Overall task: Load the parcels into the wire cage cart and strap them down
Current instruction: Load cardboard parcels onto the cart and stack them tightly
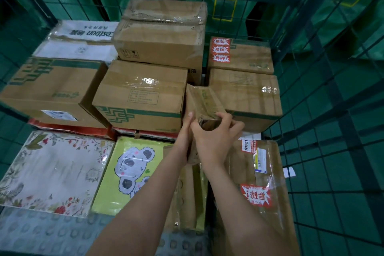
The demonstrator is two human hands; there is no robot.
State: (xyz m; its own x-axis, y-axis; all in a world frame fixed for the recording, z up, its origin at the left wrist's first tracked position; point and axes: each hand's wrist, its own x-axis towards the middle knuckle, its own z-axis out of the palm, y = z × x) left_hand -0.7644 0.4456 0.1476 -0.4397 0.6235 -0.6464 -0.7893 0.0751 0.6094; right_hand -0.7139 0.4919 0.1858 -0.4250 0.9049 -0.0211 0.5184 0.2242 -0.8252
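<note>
Our right hand (216,137) clamps small carton (202,100), left hand (185,131) seemingly flat on it, squeezed between green-print box (141,97) (9 o'clock) and taped box (247,95) (3).

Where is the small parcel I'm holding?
The small parcel is right of centre in the head view, between the centre box and the right box, with the right hand gripping its near end.

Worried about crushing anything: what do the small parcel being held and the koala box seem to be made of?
The small parcel looks like brown matte cardboard wrapped in glossy clear tape; its corner by the right hand is crumpled as cardboard would be. The koala box is probably printed card under shiny plastic film, judging by the glare streaks.
</note>
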